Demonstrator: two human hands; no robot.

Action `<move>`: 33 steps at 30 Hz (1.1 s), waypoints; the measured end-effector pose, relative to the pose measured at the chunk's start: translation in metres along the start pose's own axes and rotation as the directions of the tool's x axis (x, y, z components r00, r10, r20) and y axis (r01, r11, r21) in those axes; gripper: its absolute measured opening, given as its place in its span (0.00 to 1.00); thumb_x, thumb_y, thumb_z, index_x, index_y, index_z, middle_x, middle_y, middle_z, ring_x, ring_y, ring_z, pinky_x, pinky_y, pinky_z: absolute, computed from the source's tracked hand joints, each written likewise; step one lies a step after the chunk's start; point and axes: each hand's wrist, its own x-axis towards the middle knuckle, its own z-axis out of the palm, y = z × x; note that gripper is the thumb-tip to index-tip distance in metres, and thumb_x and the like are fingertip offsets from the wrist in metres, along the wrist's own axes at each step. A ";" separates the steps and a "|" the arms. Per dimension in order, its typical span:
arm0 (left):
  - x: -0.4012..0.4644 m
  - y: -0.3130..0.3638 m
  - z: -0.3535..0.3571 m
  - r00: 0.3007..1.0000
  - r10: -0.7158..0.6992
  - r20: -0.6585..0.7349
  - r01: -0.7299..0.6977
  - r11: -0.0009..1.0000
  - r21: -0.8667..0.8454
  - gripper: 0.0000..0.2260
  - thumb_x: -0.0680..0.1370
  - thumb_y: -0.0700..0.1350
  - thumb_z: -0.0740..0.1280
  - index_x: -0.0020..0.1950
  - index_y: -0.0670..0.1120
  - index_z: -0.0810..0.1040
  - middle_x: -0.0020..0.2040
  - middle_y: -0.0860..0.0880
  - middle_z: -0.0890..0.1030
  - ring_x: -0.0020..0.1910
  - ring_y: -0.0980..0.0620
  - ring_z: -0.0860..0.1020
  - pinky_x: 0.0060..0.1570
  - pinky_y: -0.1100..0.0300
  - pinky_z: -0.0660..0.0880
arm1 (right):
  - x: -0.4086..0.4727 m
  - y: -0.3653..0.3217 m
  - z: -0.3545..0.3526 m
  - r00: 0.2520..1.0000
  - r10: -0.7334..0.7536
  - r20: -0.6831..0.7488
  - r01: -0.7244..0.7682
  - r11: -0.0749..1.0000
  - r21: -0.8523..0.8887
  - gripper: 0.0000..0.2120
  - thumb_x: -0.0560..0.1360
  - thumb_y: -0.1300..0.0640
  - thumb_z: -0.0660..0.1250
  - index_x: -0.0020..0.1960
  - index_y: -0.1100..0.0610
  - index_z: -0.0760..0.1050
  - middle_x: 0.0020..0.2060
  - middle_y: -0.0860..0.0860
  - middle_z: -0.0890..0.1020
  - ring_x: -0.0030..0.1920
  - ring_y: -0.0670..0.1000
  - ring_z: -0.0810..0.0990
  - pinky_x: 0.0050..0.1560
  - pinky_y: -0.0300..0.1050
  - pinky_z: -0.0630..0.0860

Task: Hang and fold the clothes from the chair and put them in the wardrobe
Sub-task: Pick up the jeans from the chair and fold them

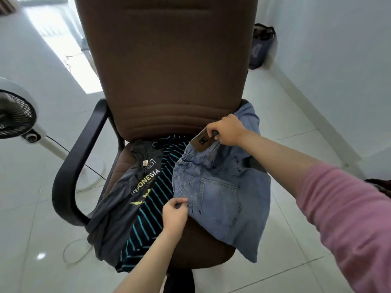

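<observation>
- The light-blue jeans point(220, 193) lie on the right side of the brown office chair point(167, 66), spread over the seat and spilling past its right edge, back pocket up.
- My right hand point(227, 131) has its grip clamped on the waistband, right beside the brown leather patch point(203, 142).
- My left hand point(174, 214) pinches the denim at the left side seam, thumb and fingers together on the cloth.
- Next to the jeans on the seat lie a grey T-shirt point(124, 199) with "INDONESIA" printed on it and a black garment with teal stripes point(148, 220) under it.
- I judge the denim to be the heaviest piece here: thick, fairly stiff, not slippery, and it should hold a crease well once folded.
- The waistband is the firmest place to hold; taking both of its ends would let the legs hang straight.
- The T-shirt looks thin and limp, and would probably suit a hanger better.
- No wardrobe is in view.
</observation>
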 end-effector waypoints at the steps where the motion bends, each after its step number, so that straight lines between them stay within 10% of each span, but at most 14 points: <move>1: -0.012 0.015 0.000 0.999 0.049 -0.001 -0.049 0.999 0.002 0.02 0.73 0.39 0.71 0.43 0.45 0.79 0.44 0.43 0.80 0.41 0.44 0.78 0.41 0.55 0.76 | -0.015 0.002 -0.017 0.999 0.030 -0.033 -0.029 0.999 0.038 0.10 0.73 0.62 0.65 0.51 0.50 0.75 0.43 0.48 0.81 0.47 0.53 0.78 0.59 0.49 0.63; 6: -0.080 0.108 0.004 0.940 0.338 0.039 -0.340 0.939 0.054 0.12 0.66 0.40 0.77 0.43 0.44 0.76 0.41 0.49 0.78 0.37 0.53 0.76 0.33 0.64 0.72 | -0.088 0.005 -0.116 0.963 0.163 -0.213 -0.143 0.984 0.107 0.11 0.74 0.63 0.64 0.55 0.53 0.74 0.49 0.53 0.81 0.48 0.57 0.78 0.41 0.44 0.68; 14: -0.190 0.235 0.027 0.723 0.667 0.178 -0.643 0.744 -0.181 0.12 0.63 0.36 0.79 0.42 0.46 0.81 0.44 0.47 0.83 0.44 0.49 0.83 0.47 0.52 0.81 | -0.227 0.025 -0.231 0.715 0.370 -0.594 -0.182 0.918 0.353 0.08 0.73 0.69 0.66 0.49 0.60 0.77 0.44 0.57 0.82 0.44 0.57 0.80 0.44 0.43 0.72; 20: -0.263 0.297 0.064 0.610 0.723 0.325 -0.634 0.691 -0.348 0.10 0.66 0.33 0.76 0.42 0.45 0.82 0.43 0.45 0.83 0.44 0.43 0.83 0.48 0.47 0.81 | -0.316 0.016 -0.269 0.444 0.480 -0.756 -0.180 0.875 0.450 0.07 0.71 0.63 0.72 0.47 0.56 0.78 0.39 0.47 0.79 0.36 0.49 0.76 0.39 0.39 0.71; 25: -0.315 0.324 0.099 0.468 0.681 0.563 -0.666 0.691 -0.282 0.13 0.71 0.29 0.69 0.54 0.38 0.80 0.39 0.46 0.80 0.34 0.51 0.78 0.33 0.64 0.76 | -0.363 0.002 -0.270 0.280 0.591 -0.757 -0.087 0.800 0.593 0.10 0.69 0.64 0.73 0.43 0.51 0.78 0.41 0.43 0.80 0.41 0.43 0.77 0.42 0.30 0.71; 28: -0.336 0.323 0.115 0.390 0.668 0.634 -0.712 0.655 -0.252 0.13 0.71 0.30 0.70 0.55 0.37 0.80 0.38 0.46 0.80 0.32 0.50 0.76 0.27 0.65 0.75 | -0.381 -0.014 -0.267 0.231 0.638 -0.734 -0.017 0.757 0.653 0.11 0.70 0.64 0.73 0.44 0.49 0.78 0.42 0.41 0.81 0.43 0.44 0.80 0.44 0.40 0.77; 33: -0.358 0.323 0.125 0.230 0.700 0.676 -0.797 0.534 -0.282 0.12 0.67 0.35 0.76 0.48 0.44 0.82 0.42 0.43 0.83 0.42 0.43 0.83 0.46 0.50 0.81 | -0.415 -0.047 -0.263 0.229 0.670 -0.706 0.094 0.706 0.701 0.08 0.74 0.63 0.70 0.52 0.56 0.77 0.48 0.52 0.81 0.43 0.50 0.82 0.43 0.44 0.79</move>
